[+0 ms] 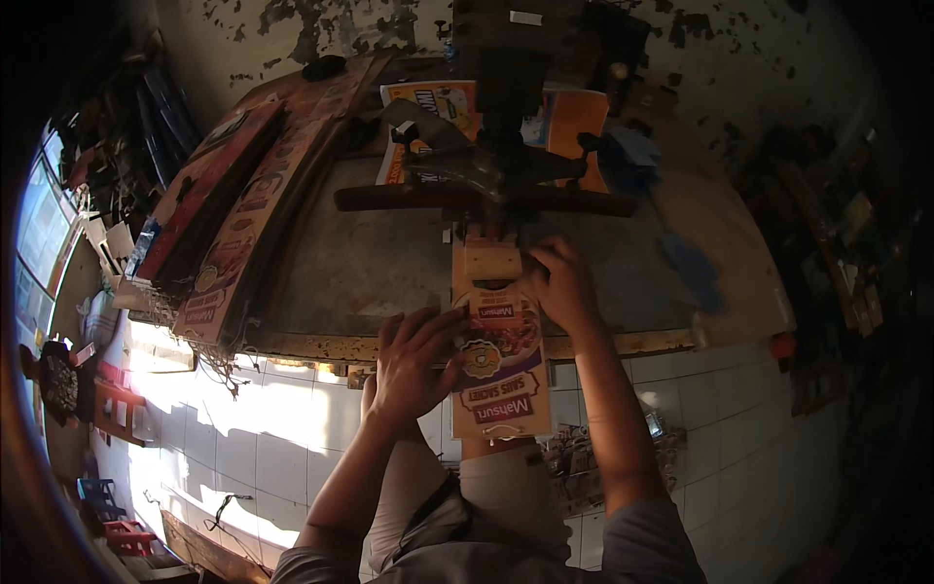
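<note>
A long printed paperboard strip (501,365) in purple, red and tan lies before me, its near end reaching past the table edge with a thin cord on it. Its far end runs under a pale block (492,259) of a dark machine (491,175) with a wide crossbar. My left hand (418,365) rests over the strip's left side, fingers stretched and apart, the thumb on the print. By the strip's far right side, next to the block, my right hand (562,284) has its fingers bent and pinched at the edge. Its fingertips are partly hidden.
Stacks of similar long strips (248,224) with cords at their ends fill the table's left side. Orange printed sheets (576,136) lie behind the machine. A blue cloth-like thing (693,268) is at the right. More printed pieces (623,467) lie on the tiled floor (710,419).
</note>
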The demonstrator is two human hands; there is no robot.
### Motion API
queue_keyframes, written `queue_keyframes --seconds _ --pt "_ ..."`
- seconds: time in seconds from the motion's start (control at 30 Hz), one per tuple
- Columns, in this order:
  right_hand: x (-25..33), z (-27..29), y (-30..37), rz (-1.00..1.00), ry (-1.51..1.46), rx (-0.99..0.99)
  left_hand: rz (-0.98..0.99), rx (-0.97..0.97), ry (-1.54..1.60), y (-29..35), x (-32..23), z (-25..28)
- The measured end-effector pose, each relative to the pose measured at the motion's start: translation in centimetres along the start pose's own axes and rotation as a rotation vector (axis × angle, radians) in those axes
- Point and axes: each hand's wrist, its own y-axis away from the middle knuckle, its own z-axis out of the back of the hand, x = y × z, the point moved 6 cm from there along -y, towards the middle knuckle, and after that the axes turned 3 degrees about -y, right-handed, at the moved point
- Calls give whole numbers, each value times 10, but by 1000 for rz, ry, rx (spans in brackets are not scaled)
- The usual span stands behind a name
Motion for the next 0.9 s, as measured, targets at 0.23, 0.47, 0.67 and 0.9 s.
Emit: queue_keyframes --seconds 0.23,0.47,0.67,0.9 --pt "0 1 5 44 14 -29 -4 -19 8 2 -6 0" --pt "2 -1 2 45 18 -31 -8 -12 -3 2 -3 -1" --pt "0 -2 1 51 13 -40 -20 -24 14 2 -3 1" --pt "5 0 0 -7 -59 -49 -30 -25 59 2 3 0"
